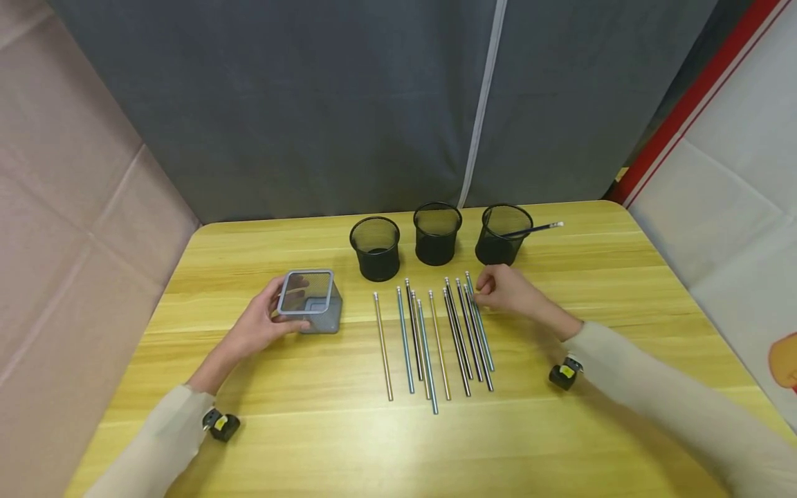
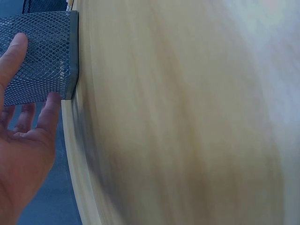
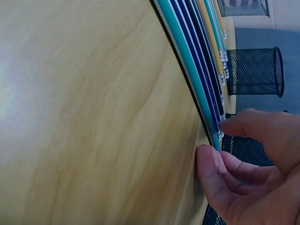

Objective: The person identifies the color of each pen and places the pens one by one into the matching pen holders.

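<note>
My left hand [image 1: 257, 324] holds a grey square mesh pen holder [image 1: 333, 317], which stands on the table. Its thumb lies along the near side and the other fingers are round the far side. In the left wrist view the mesh wall [image 2: 47, 61] shows between thumb and fingers. My right hand [image 1: 507, 290] pinches the eraser end of a teal pencil [image 1: 486, 346], the rightmost in a row lying on the table. Thumb and fingertips are on either side of that pencil [image 3: 190, 70] in the right wrist view. Dark striped pencils [image 1: 457, 339] lie close beside it.
Three round black mesh cups stand at the back: left cup [image 1: 378, 266], middle cup [image 1: 435, 250] and right cup [image 1: 492, 250]. One dark pencil [image 1: 542, 227] leans out of the right cup. Gold pencils [image 1: 382, 346] and other teal pencils [image 1: 405, 342] lie mid-table. A grey curtain [image 1: 311, 124] hangs behind.
</note>
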